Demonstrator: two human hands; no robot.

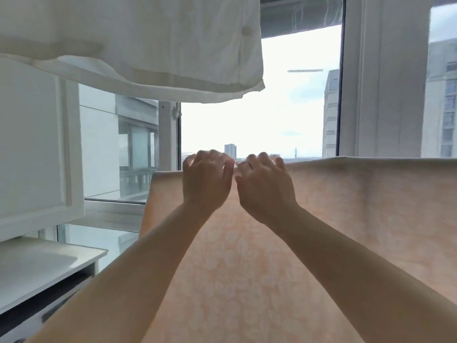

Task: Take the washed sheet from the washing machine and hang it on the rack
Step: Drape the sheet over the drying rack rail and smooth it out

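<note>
Hanging in front of the window (259,125), the peach patterned sheet (247,268) fills the lower right of the view, its top edge running level from the middle out to the right border and its left edge falling away near the window frame. A white cloth (148,45) hangs overhead at upper left, well above the sheet. A white cabinet (32,149) stands at the left, with a white tabletop (37,266) beneath it. Both arms reach forward across the sheet. The left hand (206,180) and right hand (265,186) sit side by side at the sheet's top edge, almost touching each other, fingers curled over that edge and gripping the fabric there. What the sheet hangs on is hidden.
</note>
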